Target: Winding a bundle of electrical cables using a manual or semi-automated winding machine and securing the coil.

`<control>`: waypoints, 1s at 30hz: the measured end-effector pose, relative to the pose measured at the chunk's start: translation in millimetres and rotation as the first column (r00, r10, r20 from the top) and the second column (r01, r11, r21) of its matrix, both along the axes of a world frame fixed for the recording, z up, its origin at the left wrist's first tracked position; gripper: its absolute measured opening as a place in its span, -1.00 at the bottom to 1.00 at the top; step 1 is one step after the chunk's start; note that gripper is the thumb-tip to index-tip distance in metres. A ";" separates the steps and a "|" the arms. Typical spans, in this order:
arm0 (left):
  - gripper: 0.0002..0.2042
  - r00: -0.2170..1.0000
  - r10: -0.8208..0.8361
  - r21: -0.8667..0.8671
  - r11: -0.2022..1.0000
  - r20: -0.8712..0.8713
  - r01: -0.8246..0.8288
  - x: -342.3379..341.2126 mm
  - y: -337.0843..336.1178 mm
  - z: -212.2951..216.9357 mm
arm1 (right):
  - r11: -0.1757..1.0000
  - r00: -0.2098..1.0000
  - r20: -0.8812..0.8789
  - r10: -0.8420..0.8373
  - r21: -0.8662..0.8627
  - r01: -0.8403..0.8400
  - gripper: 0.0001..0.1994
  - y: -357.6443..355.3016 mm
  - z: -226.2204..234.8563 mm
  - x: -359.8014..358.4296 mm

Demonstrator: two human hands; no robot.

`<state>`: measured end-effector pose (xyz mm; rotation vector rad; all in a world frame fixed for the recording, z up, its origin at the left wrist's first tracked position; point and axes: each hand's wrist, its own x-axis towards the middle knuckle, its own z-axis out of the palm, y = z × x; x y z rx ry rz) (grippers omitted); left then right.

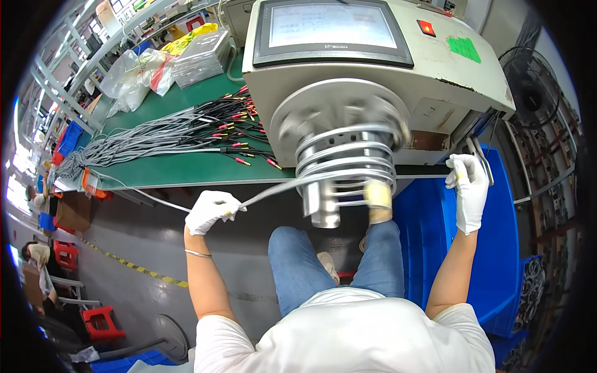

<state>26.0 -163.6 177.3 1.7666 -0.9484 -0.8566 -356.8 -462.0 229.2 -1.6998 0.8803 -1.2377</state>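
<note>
My left hand (214,212), in a white glove, is closed round a grey cable (267,191). From there the cable runs right onto the winding head (320,202) of a beige machine, where several loops lie round its posts. The head is smeared by motion. On the other side of my left hand, the cable trails back toward the bench. My right hand (467,189), also gloved, is raised at the machine's right, beside a metal bar (482,160). Its fingers are curled together, and whatever they may hold is hidden.
The beige machine (441,74) carries a screen (329,28) and a red switch (426,27). Many grey cables with red-tipped ends (180,133) lie on the green bench (186,174). A blue bin (485,248) stands at right, near a fan (532,87). Red stools (102,323) are at far left.
</note>
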 end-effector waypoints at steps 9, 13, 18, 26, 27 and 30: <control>-0.83 0.993 -0.041 -0.002 0.999 -0.108 0.041 -3.0 10.5 -19.9 | 0.999 0.999 -0.024 -0.044 0.023 0.044 -0.88 -7.2 -1.3 -17.8; -0.84 0.993 -0.021 -0.024 1.000 -0.112 0.018 -7.3 8.1 -15.2 | 0.998 0.999 -0.032 -0.041 0.050 0.042 -0.88 -6.4 -1.6 -18.0; -0.79 0.998 -0.023 -0.129 0.992 -0.064 0.015 -14.3 -0.1 -7.7 | 0.998 1.000 -0.025 -0.012 0.064 0.014 -0.88 -5.0 1.3 -14.6; -0.43 0.960 0.044 -0.367 0.918 -0.276 -0.148 -78.5 -38.5 22.3 | 0.971 0.972 0.025 0.235 0.044 -0.236 -0.85 27.8 24.1 16.7; -0.30 0.941 0.035 -0.395 0.902 -0.337 -0.175 -86.8 -41.1 31.6 | 0.958 0.958 0.015 0.287 -0.024 -0.286 -0.80 33.7 24.6 22.9; 0.11 0.997 0.018 -0.401 0.915 -0.075 -0.047 -101.1 -46.2 47.5 | 0.860 0.892 -0.153 0.426 -0.239 -0.451 -0.39 47.8 34.7 40.4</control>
